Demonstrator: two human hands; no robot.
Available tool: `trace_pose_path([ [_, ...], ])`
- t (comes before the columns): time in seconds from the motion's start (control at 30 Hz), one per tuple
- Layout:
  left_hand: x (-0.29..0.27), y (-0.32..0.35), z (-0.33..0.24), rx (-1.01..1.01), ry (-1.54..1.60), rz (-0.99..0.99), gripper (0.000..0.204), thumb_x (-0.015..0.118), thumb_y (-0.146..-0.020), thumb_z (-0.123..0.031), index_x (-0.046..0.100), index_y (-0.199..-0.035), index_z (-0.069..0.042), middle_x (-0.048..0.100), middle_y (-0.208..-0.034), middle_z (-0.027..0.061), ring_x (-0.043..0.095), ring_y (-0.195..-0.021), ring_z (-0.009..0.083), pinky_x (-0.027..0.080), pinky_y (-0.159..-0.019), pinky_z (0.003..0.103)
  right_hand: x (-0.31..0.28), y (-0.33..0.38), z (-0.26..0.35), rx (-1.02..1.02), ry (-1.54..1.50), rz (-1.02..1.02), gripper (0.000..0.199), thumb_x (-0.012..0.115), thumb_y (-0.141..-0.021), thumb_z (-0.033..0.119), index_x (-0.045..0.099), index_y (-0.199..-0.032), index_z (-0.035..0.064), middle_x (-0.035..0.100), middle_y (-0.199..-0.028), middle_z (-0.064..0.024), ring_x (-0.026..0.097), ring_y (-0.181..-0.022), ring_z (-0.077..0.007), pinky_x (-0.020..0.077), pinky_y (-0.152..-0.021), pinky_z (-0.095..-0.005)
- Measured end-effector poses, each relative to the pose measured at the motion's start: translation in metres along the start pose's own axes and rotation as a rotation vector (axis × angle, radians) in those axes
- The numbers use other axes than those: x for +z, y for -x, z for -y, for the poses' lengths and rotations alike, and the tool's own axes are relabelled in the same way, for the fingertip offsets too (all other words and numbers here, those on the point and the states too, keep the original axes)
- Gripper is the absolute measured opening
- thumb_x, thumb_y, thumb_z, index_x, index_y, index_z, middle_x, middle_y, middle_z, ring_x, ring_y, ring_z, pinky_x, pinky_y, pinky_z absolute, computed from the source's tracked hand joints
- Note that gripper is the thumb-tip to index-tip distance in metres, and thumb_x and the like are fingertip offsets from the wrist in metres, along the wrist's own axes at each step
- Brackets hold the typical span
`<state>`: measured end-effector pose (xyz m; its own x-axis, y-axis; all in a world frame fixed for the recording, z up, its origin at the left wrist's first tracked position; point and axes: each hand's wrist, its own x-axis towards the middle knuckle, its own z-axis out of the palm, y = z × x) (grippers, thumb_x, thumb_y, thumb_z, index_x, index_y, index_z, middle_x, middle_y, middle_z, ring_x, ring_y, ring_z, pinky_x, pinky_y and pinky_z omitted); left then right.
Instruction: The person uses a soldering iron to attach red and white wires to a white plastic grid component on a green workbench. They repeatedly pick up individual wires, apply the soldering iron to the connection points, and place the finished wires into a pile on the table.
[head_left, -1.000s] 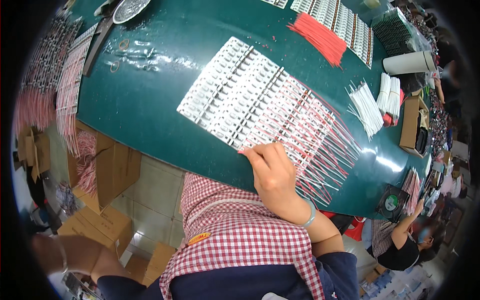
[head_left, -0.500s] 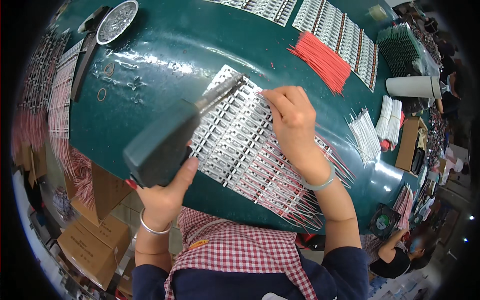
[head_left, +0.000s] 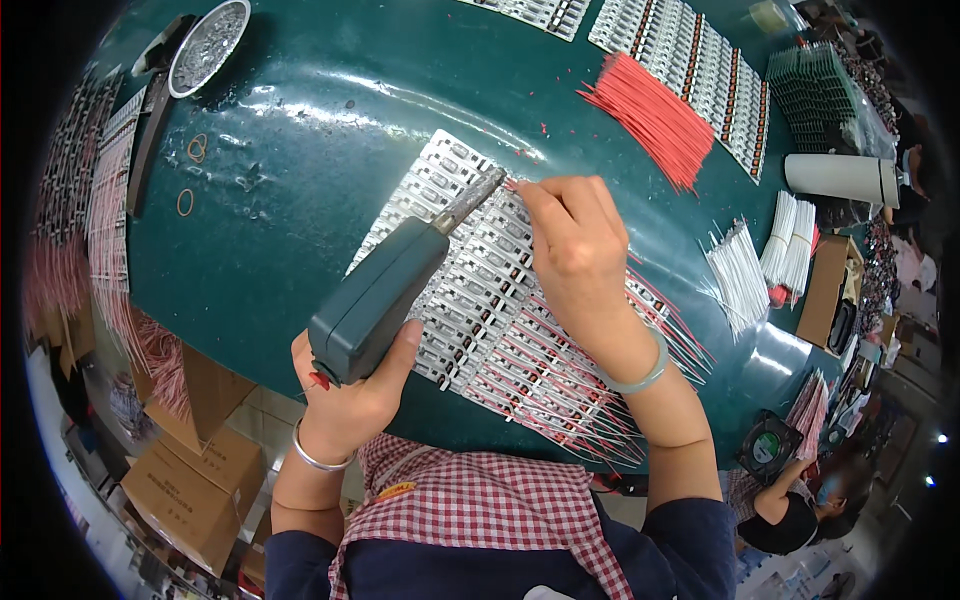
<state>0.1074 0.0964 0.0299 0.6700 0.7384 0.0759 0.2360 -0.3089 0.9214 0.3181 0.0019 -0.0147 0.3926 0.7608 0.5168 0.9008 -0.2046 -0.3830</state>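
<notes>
Tool [head_left: 375,300] in Left Hand [head_left: 360,400], Right Hand [head_left: 580,245] Pinched at the Panel [head_left: 490,270]

Seen from the head camera, a worker in a checked apron [head_left: 490,500] leans over a green table [head_left: 260,230] where a white panel of small repeated parts lies at a slant below both hands. The left hand is closed around the handle of a dark green tool, its thumb [head_left: 400,350] laid along the near side; the tool's narrow tip points up and to the right, ending over the panel's upper part. Whether the tip touches the panel cannot be told.

Just beside that tip, the right hand's thumb and forefinger are drawn together, the other fingers curled in toward the palm. A reddish speck shows at the pinch; whether it is a wire end or a fingernail is too small to tell. Red and white wires [head_left: 560,380] lie across the panel's right part, running out past its edge and passing partly beneath the right forearm.

Beyond the panel, loose red wires [head_left: 655,125] lie near other panels [head_left: 690,55]. White wires [head_left: 738,280] are fanned to the right, next to tied bundles [head_left: 788,240]. A bowl [head_left: 172,80] of silvery bits sits at upper left, with rubber bands [head_left: 185,203] lower down.
</notes>
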Motion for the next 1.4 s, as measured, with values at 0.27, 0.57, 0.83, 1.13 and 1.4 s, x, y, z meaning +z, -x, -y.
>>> trace_pose_path([
  [0.27, 0.001, 0.000, 0.000, -0.011, 0.010, 0.012, 0.018, 0.077, -0.078, 0.001, 0.070, -0.095, 0.003, 0.071, -0.082, 0.0087, 0.064, -0.066, 0.0144, 0.050, -0.063, 0.027, 0.000, -0.001, 0.003, -0.001, 0.008, -0.012, 0.024, 0.072, -0.072, -0.008, 0.072, -0.094, 0.0003, 0.061, -0.084, -0.0089, 0.057, -0.074, -0.0239, 0.0480, -0.064, -0.0355],
  [0.57, -0.003, 0.001, -0.008, -0.096, -0.003, 0.009, 0.017, 0.077, -0.079, -0.001, 0.071, -0.095, 0.003, 0.070, -0.078, 0.0079, 0.064, -0.062, 0.0145, 0.050, -0.060, 0.027, -0.004, -0.001, 0.005, -0.012, 0.006, 0.033, 0.026, 0.066, -0.069, -0.008, 0.069, -0.094, -0.0039, 0.060, -0.088, -0.0112, 0.058, -0.082, -0.0270, 0.0515, -0.067, -0.0358],
  [0.83, -0.005, 0.006, -0.010, -0.150, 0.024, -0.019, 0.018, 0.077, -0.080, -0.003, 0.071, -0.095, 0.002, 0.071, -0.078, 0.0087, 0.065, -0.062, 0.0167, 0.051, -0.061, 0.027, -0.003, -0.002, 0.007, -0.006, -0.004, 0.021, 0.025, 0.065, -0.069, -0.008, 0.069, -0.094, -0.0036, 0.060, -0.088, -0.0109, 0.058, -0.082, -0.0268, 0.0513, -0.067, -0.0361],
  [1.13, -0.006, 0.009, -0.009, -0.058, -0.050, -0.032, 0.019, 0.078, -0.078, -0.003, 0.071, -0.095, 0.002, 0.072, -0.082, 0.0094, 0.067, -0.065, 0.0183, 0.052, -0.063, 0.028, -0.002, 0.001, 0.011, -0.013, -0.048, -0.038, 0.024, 0.071, -0.071, -0.010, 0.069, -0.093, -0.0002, 0.061, -0.084, -0.0095, 0.058, -0.075, -0.0254, 0.0477, -0.063, -0.0362],
  [1.4, -0.009, 0.010, -0.012, -0.052, -0.029, -0.009, 0.017, 0.077, -0.078, -0.001, 0.071, -0.093, 0.002, 0.071, -0.081, 0.0081, 0.066, -0.066, 0.0156, 0.051, -0.063, 0.027, -0.005, 0.001, 0.015, -0.008, -0.046, 0.003, 0.025, 0.071, -0.071, -0.011, 0.069, -0.093, -0.0007, 0.061, -0.084, -0.0099, 0.057, -0.074, -0.0255, 0.0475, -0.063, -0.0361],
])
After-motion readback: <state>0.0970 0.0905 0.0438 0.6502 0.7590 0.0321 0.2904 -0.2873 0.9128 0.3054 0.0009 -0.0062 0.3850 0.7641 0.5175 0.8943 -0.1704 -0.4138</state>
